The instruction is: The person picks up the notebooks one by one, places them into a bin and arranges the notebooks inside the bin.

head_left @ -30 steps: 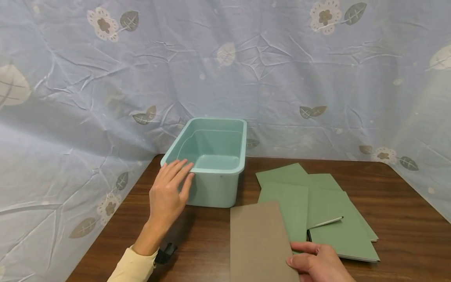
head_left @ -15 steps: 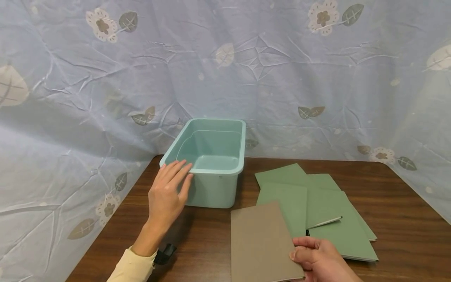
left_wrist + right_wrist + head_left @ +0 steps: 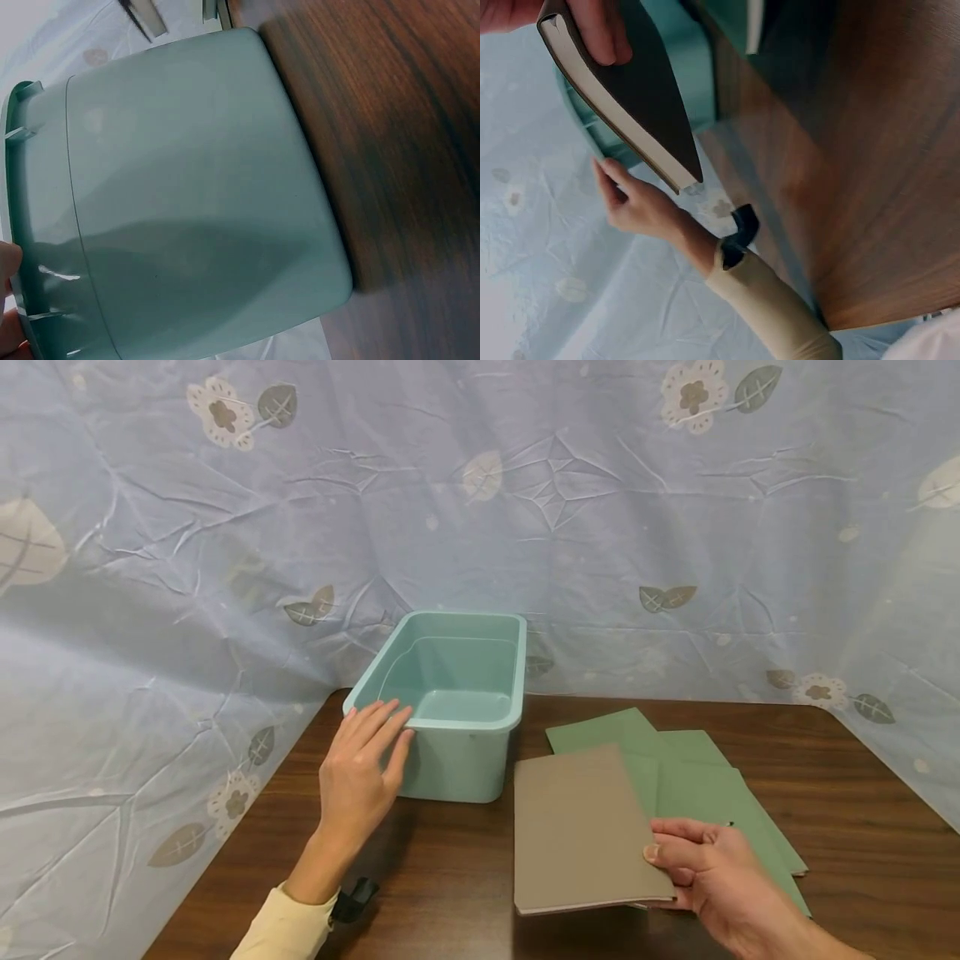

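Note:
My left hand holds the near left rim of a pale teal plastic bin, fingers over the edge and thumb on the outside. In the left wrist view the bin's wall fills most of the picture, with bits of the fingers at the left edge. My right hand grips a brown-covered notebook by its right side, thumb on top. It is raised above the table, and the right wrist view shows its white page edges. Several green notebooks lie overlapping behind it, partly hidden.
The dark wood table carries everything. A floral cloth hangs behind the table and along its left side. Inside the bin only its bare floor and walls show.
My right hand has lifted the brown notebook and moved it forward and to the right, so it now covers more of the green notebooks. The left hand and bin have stayed put.

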Demonstrator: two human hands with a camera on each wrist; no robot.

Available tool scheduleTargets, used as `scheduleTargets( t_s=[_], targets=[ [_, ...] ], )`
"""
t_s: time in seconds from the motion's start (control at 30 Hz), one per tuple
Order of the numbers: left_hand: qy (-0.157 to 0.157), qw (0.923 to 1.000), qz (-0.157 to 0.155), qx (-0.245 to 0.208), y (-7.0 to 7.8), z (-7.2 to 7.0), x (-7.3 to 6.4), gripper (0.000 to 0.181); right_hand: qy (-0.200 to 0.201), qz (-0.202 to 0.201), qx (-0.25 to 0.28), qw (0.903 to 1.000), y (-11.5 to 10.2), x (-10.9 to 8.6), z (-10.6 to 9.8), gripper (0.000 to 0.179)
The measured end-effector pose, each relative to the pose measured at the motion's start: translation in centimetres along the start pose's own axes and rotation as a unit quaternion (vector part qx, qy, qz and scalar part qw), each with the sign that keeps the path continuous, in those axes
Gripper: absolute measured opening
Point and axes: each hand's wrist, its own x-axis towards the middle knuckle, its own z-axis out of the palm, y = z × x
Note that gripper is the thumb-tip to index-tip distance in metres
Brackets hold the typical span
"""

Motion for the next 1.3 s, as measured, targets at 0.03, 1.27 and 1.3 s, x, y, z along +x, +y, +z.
scheduleTargets(
  t_s=[0.03,1.27,1.3],
  targets=[
    [0.000,1.0000,0.000,0.000,0.0,0.0,0.0,0.030,0.005,-0.004,0.002,1.0000,-0.3,0.0,0.0,0.074],
    [-0.020,0.9996,-0.017,0.014,-0.1,-0.4,0.0,0.030,0.016,-0.134,0.096,0.9862,-10.5,-0.5,0.3,0.026],
    [-0.018,0.9996,-0.016,0.014,-0.1,-0.4,0.0,0.030,0.018,-0.135,0.095,0.9862,-10.6,-0.4,0.3,0.030]
  ],
)
